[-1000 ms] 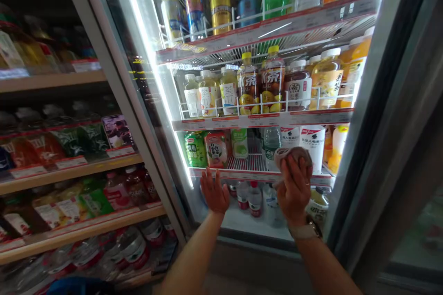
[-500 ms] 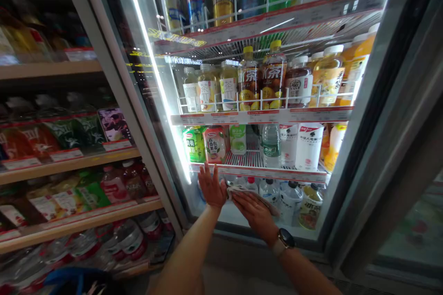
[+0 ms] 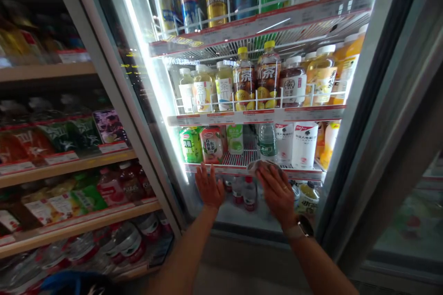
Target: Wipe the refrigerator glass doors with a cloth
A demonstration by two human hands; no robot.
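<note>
My left hand lies flat with its fingers spread against the glass door of a lit drinks fridge. It holds nothing. Up and to the right, my right hand, with a watch on its wrist, presses a pale cloth to the same glass. The cloth shows beyond the fingertips; the rest is under the palm. Behind the glass near the hands are a red drink carton, a green-labelled water bottle and a red-capped bottle.
Bottles and cans fill the fridge's wire shelves. Left of the fridge frame stands a wooden shelf unit with rows of bottled drinks and a phone-like screen. At the right is another glass door. A blue item shows at the bottom left.
My right hand has slid up and to the right over the glass with the cloth, away from my left hand. My left hand stays at nearly the same place.
</note>
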